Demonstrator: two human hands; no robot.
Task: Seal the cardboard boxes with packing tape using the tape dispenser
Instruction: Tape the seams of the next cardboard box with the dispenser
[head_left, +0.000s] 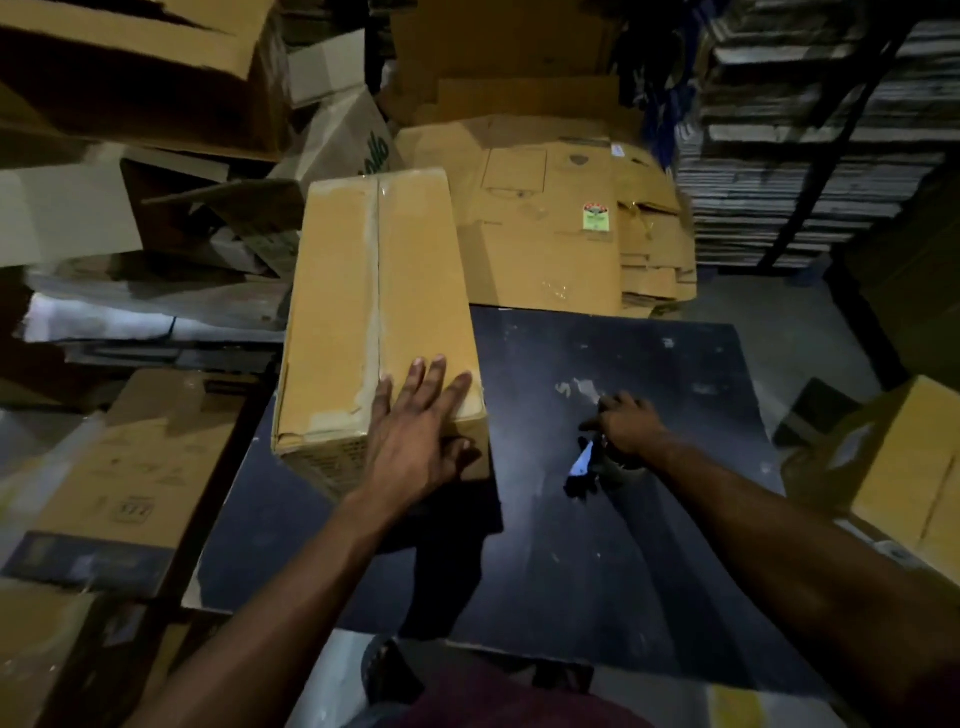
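Left hand (415, 431) flat and open, palm down on the near right corner of the box (374, 312), fingers spread on the top face, thumb over the near edge; right hand (626, 423) closed around the tape dispenser (592, 465), held low over the table (675, 519), just right of the box; dispenser mostly hidden under the hand, only dark body and a pale bit show; can't tell if it touches the table.

Box sits on the table's left side, long axis running near to far, flaps shut, tape strip (375, 291) along the centre seam from the far edge to near the left fingers; near end of the strip looks wrinkled; box's near left corner overhangs the table edge slightly.

Table dark, scuffed, pale marks far of the right hand.

Past the table's far edge: stack of flattened cartons (561, 223); far right: shelving (810, 145) with stacked flat sheets; right: another closed box (893, 467) beside the table; left: flat carton (135, 467) and loose open boxes piled further back.
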